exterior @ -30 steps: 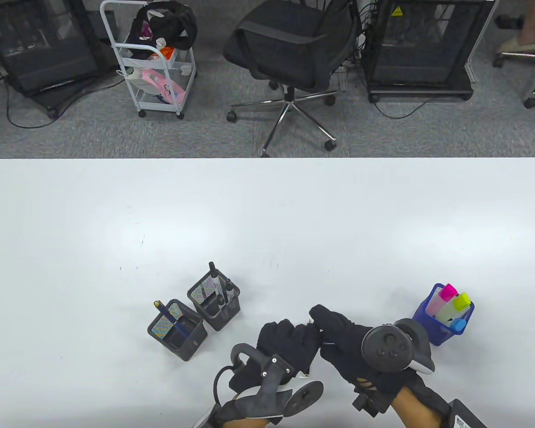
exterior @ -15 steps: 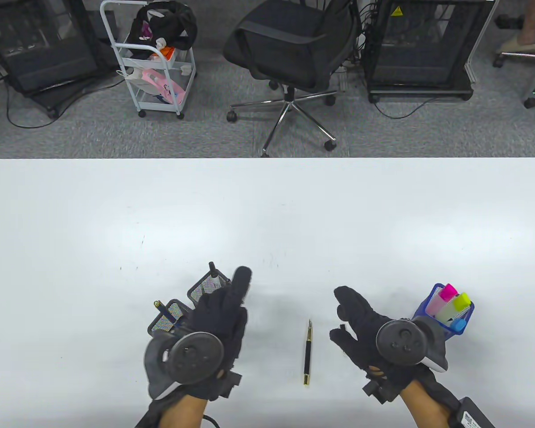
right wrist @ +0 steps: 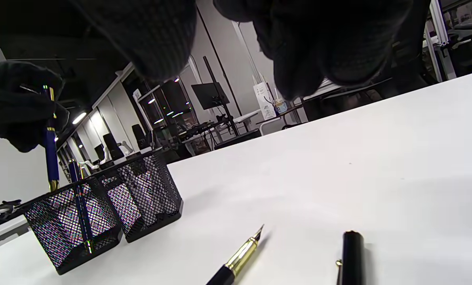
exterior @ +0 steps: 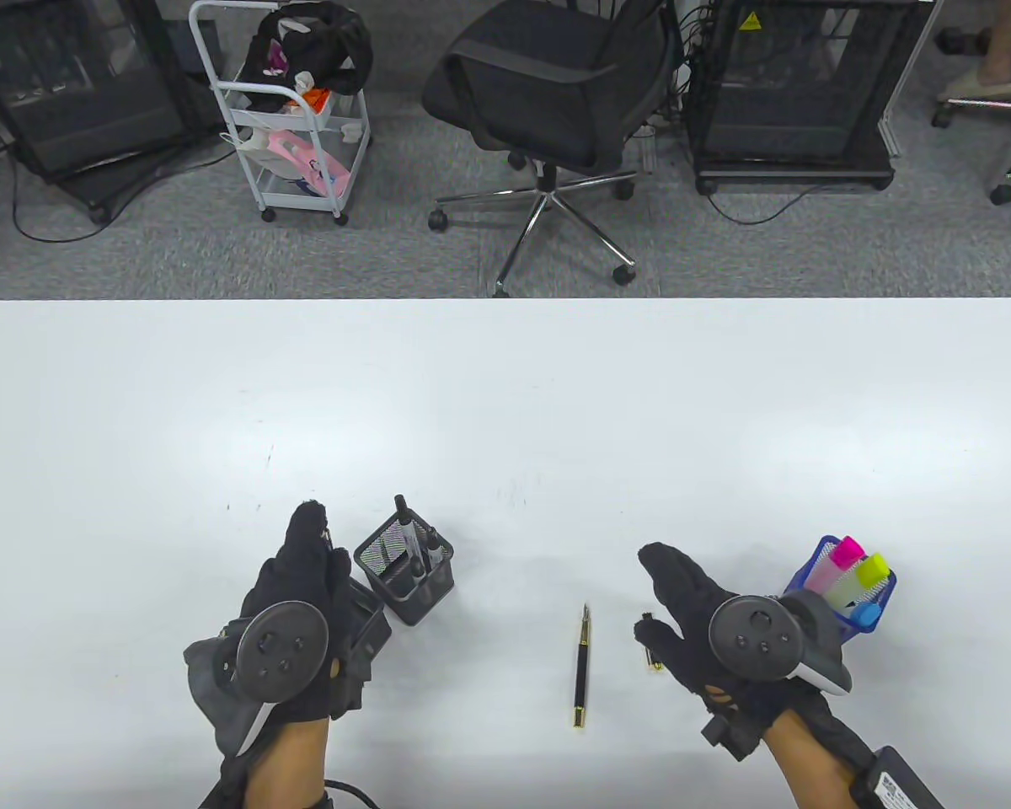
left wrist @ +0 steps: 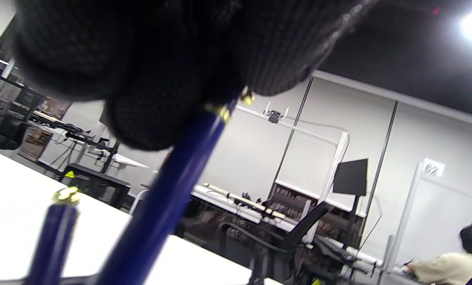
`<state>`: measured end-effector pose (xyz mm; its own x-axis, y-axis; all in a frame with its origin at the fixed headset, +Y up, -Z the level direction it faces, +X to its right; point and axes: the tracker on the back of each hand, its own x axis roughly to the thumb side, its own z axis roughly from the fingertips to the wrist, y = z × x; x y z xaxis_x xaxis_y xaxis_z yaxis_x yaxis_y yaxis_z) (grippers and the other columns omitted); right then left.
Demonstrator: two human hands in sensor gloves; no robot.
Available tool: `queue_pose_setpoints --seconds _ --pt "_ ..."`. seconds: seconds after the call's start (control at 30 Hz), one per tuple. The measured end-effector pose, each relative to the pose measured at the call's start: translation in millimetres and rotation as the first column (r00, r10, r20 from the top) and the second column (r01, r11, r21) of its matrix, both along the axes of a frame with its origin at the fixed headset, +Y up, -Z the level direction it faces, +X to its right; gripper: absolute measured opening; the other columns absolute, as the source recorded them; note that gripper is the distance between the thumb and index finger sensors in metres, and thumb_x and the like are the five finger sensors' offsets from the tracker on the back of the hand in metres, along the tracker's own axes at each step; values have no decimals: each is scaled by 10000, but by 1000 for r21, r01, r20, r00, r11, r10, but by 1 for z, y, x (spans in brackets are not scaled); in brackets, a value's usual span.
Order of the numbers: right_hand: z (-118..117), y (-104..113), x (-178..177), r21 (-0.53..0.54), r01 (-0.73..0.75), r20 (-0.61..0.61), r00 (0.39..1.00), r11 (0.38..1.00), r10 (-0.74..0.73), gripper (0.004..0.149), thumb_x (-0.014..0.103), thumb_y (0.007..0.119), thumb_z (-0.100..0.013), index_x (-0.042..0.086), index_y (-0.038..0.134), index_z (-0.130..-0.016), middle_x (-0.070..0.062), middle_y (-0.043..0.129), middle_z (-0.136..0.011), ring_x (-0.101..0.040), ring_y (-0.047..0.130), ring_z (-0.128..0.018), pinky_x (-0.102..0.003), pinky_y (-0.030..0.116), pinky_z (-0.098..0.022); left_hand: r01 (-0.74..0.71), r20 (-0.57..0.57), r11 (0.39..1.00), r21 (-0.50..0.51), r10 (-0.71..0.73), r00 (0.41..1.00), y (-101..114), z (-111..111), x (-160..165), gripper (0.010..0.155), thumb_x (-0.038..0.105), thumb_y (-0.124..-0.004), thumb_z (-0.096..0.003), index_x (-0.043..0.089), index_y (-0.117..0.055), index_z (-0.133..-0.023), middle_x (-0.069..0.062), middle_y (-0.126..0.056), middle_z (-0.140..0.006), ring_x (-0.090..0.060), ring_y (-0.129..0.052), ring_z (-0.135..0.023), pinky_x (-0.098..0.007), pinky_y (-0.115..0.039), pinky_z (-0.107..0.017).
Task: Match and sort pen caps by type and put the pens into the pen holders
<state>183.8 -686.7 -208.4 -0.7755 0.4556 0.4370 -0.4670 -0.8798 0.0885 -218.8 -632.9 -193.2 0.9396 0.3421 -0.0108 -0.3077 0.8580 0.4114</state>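
Observation:
My left hand (exterior: 310,533) pinches the capped top of a blue pen (left wrist: 168,190) with gold trim and holds it upright over the near black mesh holder (exterior: 375,625). The right wrist view shows the blue pen (right wrist: 50,152) with its tip at that holder's (right wrist: 71,225) rim, and a second blue pen (right wrist: 79,198) stands inside. An uncapped black fountain pen (exterior: 582,667) lies on the table between my hands. Its black cap (exterior: 654,659) lies under my right hand (exterior: 650,592), which hovers open and holds nothing.
A second mesh holder (exterior: 406,573) with black markers stands just right of my left hand. At the right a blue holder (exterior: 842,628) carries pink, yellow and blue highlighters. The white table (exterior: 505,404) stretches away behind; chairs and a cart stand beyond its far edge.
My hands have come apart from the middle. The left hand carried the blue pen left, to above the near mesh holder. The right hand drew back right, uncovering the fountain pen and cap.

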Motion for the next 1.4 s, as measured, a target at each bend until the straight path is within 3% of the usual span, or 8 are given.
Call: queue_pose_setpoints --seconds 0.17,0.33,0.5,0.67,0.77,0.93,1.27,1.4 --pt "-1 0 0 -11 -8 2 1000 1000 8 786 397 849 -438 61 455 -1030 -299 637 -996 -407 927 -780 -500 844 -564 35 -54 995 -93 -40 998 -9 -5 1 470 304 -890 -467 127 -814 -895 -149 -1069 -729 -316 -1154 -416 -500 -954 -282" --pt "-1 0 0 -17 -31 -2 1000 999 31 779 403 844 -440 65 464 -1030 -296 640 -997 -407 925 -783 -503 844 -563 61 -72 986 -154 -73 995 -14 -8 6 441 308 -877 -473 130 -884 -877 -179 -1065 -734 -327 -1141 -430 -515 -935 -298" --pt "-1 0 1 -18 -28 3 1000 999 28 778 406 845 -439 66 468 -1029 -295 645 -996 -407 925 -784 -505 843 -564 114 -61 991 -75 -119 991 -2 0 21 512 338 -873 -472 128 -833 -937 -197 -991 -826 -347 -1092 -506 -534 -904 -346" --pt "-2 -1 3 -27 -33 19 999 999 34 778 402 847 -438 64 470 -1029 -295 656 -991 -407 928 -782 -509 842 -562 152 113 988 11 -152 982 13 15 79 542 375 -883 -463 119 -828 -938 -180 -1004 -790 -324 -1083 -479 -529 -901 -337" --pt "-3 -2 6 -36 -43 29 999 998 44 776 402 846 -438 65 472 -1028 -292 664 -988 -407 929 -781 -509 843 -562 182 264 983 -35 -167 950 -1 18 122 550 389 -900 -450 119 -842 -925 -173 -1022 -766 -313 -1091 -454 -529 -905 -328" --pt "-6 -4 12 -54 -47 45 998 997 49 773 401 846 -439 61 477 -1027 -289 677 -983 -409 930 -780 -512 843 -560 281 450 942 -181 -175 876 -44 18 177 576 420 -921 -429 113 -856 -912 -153 -1052 -728 -298 -1105 -425 -533 -906 -325" --pt "-7 -6 13 -77 -66 53 996 995 70 771 403 846 -439 61 482 -1026 -287 683 -981 -410 931 -778 -514 841 -561 479 538 817 -321 -258 802 -104 7 230 670 486 -934 -395 95 -834 -930 -157 -1057 -710 -287 -1100 -386 -530 -897 -303" --pt "-8 -7 14 -87 -69 58 996 994 74 772 403 846 -439 60 482 -1027 -287 684 -980 -411 931 -779 -514 842 -560 532 549 774 -344 -294 783 -112 9 239 664 476 -942 -389 80 -845 -914 -118 -1107 -574 -236 -1113 -268 -503 -916 -239"
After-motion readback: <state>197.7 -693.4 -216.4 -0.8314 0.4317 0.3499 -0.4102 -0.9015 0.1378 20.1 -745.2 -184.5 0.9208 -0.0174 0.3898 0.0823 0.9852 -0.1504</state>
